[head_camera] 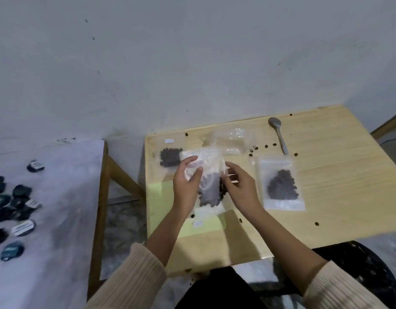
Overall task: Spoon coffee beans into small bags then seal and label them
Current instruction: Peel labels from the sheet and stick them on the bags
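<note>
Gripping bean bag, left hand, right hand; white label illegible.

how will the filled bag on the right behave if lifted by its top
The filled bag is thin clear plastic, so it will probably flop and sag. Its beans sit loose in a heap, so they will likely slide to the bottom.

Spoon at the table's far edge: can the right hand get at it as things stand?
Probably yes. The spoon lies uncovered on the table, with only loose beans near it. The right hand would first have to release the bag of coffee beans it pinches.
</note>
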### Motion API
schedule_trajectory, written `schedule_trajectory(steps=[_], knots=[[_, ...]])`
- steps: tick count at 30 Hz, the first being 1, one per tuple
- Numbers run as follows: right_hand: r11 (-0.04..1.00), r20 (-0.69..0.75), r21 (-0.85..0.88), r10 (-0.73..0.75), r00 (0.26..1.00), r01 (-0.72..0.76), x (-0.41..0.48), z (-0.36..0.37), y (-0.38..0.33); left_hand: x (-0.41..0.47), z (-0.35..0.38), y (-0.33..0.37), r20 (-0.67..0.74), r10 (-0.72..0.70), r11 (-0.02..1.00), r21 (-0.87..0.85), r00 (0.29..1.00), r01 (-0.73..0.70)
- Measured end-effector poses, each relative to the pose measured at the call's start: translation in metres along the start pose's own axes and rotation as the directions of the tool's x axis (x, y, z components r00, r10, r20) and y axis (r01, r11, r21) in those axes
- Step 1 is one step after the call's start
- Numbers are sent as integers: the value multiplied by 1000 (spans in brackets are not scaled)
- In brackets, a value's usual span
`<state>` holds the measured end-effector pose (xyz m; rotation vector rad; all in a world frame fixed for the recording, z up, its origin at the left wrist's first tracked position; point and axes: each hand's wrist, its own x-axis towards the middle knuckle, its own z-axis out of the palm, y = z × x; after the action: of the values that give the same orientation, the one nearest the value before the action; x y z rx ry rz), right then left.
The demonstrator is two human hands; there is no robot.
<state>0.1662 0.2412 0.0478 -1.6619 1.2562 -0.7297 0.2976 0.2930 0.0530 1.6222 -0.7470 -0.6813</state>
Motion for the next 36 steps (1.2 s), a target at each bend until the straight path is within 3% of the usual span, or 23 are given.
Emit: schedule_trajectory(steps=[3, 7, 10, 15, 19, 36], knots=[[999, 158, -43, 6, 987, 1, -12, 27, 2, 0, -51, -13, -126, 63, 996, 76, 990, -53], [958, 391, -254, -23, 920, 132, -29, 49, 19, -7, -105, -30, -238, 12, 992, 123, 971, 18], [921, 466, -319, -53, 883, 224, -39, 52, 28, -18, -126, -42, -285, 32, 992, 129, 958, 6], [893, 453, -346, -109, 885, 287, -38, 63, 30, -30, -133, -53, -297, -50, 995, 68, 953, 74], [910, 461, -373, 12, 887, 181, -35, 68, 30, -33, -130, -57, -293, -95, 994, 30, 951, 108], [917, 475, -380, 77, 876, 125, -32, 72, 34, -23, -114, -51, -271, -105, 991, 55, 957, 124]])
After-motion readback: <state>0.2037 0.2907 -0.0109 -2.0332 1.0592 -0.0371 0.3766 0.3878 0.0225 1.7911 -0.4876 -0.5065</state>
